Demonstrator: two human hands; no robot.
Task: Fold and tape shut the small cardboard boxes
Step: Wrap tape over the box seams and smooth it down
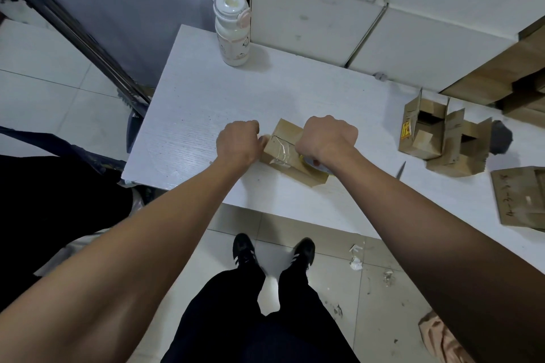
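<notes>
Right now the small cardboard box point(285, 144) is lying near the front edge of the white table point(188, 103), between the two hands, and clear tape point(280, 153) is already showing across its top seam, so this box looks to be partway through being sealed. The left hand point(239, 141) is curling at the box's left end, seemingly pinching the tape's free end, though its fingers are hidden. The right hand point(326, 138) is clenching over the box's right side, gripping what appears to be a tape roll point(317, 163) of which only a sliver is peeking out. To the right, open boxes point(436, 132) are standing with flaps up, and a flattened piece of cardboard point(520, 200) is lying beyond them, so most of the work is probably still waiting. A knife blade point(401, 169) is lying between, and a water bottle point(232, 29) is standing at the far edge.
</notes>
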